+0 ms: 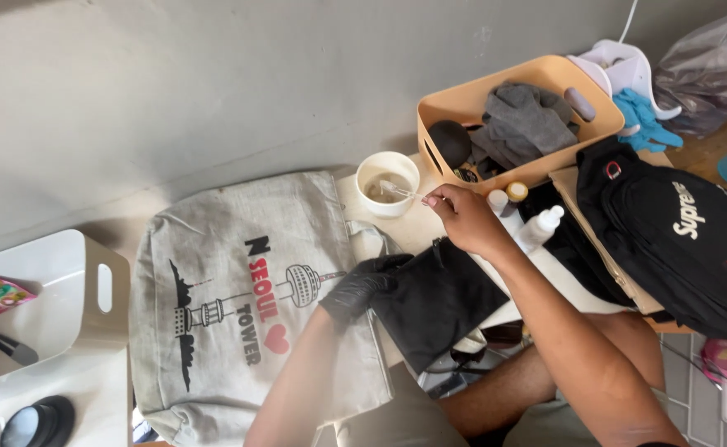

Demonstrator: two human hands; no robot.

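Observation:
My right hand [461, 217] is bare and pinches a thin clear stick [400, 191] whose tip dips into a small white cup [387, 183] of cloudy liquid. My left hand [357, 286] wears a black glove and rests on a black cloth pouch [436, 300] at the edge of a grey canvas tote bag [239, 298] with a black and red tower print. The tote lies flat in front of me. Two small white bottles [522, 222] stand just right of my right hand.
A tan plastic basket [483, 95] holds grey cloth and a dark round object. A black waist bag [684, 236] lies at right, blue gloves [643, 118] behind it. A white bin [57, 306] stands at left, a round black item [39, 422] below it.

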